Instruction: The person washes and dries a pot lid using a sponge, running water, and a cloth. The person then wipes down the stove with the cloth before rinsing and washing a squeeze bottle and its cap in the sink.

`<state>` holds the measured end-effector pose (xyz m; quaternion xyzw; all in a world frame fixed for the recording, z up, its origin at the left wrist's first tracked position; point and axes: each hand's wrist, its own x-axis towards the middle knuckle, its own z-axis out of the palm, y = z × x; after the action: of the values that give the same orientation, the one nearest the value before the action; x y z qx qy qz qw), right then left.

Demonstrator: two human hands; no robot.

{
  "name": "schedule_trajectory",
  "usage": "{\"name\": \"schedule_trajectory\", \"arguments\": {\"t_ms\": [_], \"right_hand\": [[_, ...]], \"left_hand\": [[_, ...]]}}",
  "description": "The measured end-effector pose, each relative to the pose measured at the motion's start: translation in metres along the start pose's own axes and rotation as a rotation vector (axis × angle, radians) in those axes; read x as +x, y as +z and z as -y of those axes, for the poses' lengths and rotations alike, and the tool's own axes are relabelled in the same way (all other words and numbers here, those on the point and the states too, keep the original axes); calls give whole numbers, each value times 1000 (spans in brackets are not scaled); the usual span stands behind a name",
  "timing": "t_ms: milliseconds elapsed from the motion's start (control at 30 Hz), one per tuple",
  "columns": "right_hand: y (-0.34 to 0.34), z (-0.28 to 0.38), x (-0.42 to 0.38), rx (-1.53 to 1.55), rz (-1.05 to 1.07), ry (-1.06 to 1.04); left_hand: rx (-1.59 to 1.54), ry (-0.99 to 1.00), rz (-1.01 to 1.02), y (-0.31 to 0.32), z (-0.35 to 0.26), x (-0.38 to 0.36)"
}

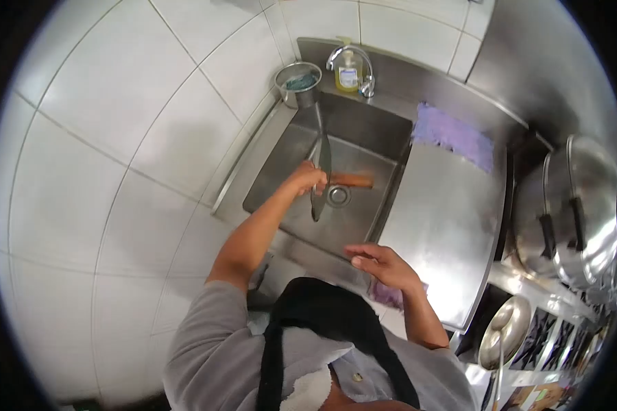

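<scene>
My left hand (308, 179) is closed at the middle of a long, thin grey metal piece (323, 154), seen almost edge-on over the sink (288, 147). Its exact kind I cannot tell. Just right of that hand, a brown wooden-looking bar (353, 180) appears above the drain (338, 196), its left end overlapping the metal piece in this view. My right hand (385, 266) hovers by the sink's near right corner with fingers stretched out, holding nothing. Close below its palm, a purple cloth (389, 293) lies at the counter's near edge.
A curved faucet (367, 68) stands at the sink's back, beside a soap bottle (347, 74) and a metal pot (299, 81) with green stuff inside. Another purple cloth (452, 133) lies on the steel counter (445, 212). Large pots (562, 209) and a pan (504, 332) sit on the right.
</scene>
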<state>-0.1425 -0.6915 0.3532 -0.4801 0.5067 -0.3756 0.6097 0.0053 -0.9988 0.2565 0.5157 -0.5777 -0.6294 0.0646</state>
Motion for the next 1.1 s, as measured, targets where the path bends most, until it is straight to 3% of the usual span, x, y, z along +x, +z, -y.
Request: {"name": "schedule_trajectory", "arguments": {"t_ms": [67, 133, 200, 233, 267, 333, 433, 500, 533, 567, 600, 633, 667, 733, 867, 933, 1000, 1067, 1100], "right_hand": [[-24, 8, 48, -38, -99, -8], [-50, 6, 99, -58, -166, -55], [-80, -2, 153, -238, -301, -112], [-97, -8, 186, -257, -391, -175], [-113, -9, 217, -276, -481, -236], [-142, 12, 280, -526, -683, -269], [-197, 0, 386, -721, -1007, -394], [-216, 1, 434, -878, -1120, -473], [-219, -5, 451, -949, -1139, -467], [-220, -2, 462, -1060, -1113, -472], [-214, 0, 461, -1170, -1075, -452], [-196, 13, 455, -1196, -1030, -191], [-187, 25, 455, -1214, -987, 51], [-193, 16, 453, -1237, -952, 56], [-180, 2, 421, -990, -1099, -92], [-163, -45, 385, -946, -1288, -51], [-138, -102, 352, -905, -1498, 115], [-121, -152, 337, -447, -1526, 445], [-119, -166, 333, -272, -1534, 381]], "left_hand": [[291, 97, -110, 10, 36, 86], [587, 49, -182, 36, 39, 101], [631, 203, -42, 61, 70, 114], [679, 152, 45, 67, 64, 111], [727, 100, 134, 71, 52, 100], [617, 252, 69, 67, 37, 88], [612, 246, 346, 24, -22, 99], [348, 427, 180, -28, -76, 89], [353, 765, 30, -63, -111, 82], [262, 887, -156, -89, -122, 107], [341, 849, -203, -119, -156, 102], [476, 770, -204, -144, -172, 132], [633, 866, -285, -160, -169, 166], [1130, 578, -282, -173, -169, 218], [1196, 411, -108, -170, -179, 247], [1231, 369, -159, -167, -178, 252], [1198, 394, -310, -165, -188, 239], [1098, 412, -364, -172, -197, 242], [1052, 425, -382, -174, -202, 241]]}}
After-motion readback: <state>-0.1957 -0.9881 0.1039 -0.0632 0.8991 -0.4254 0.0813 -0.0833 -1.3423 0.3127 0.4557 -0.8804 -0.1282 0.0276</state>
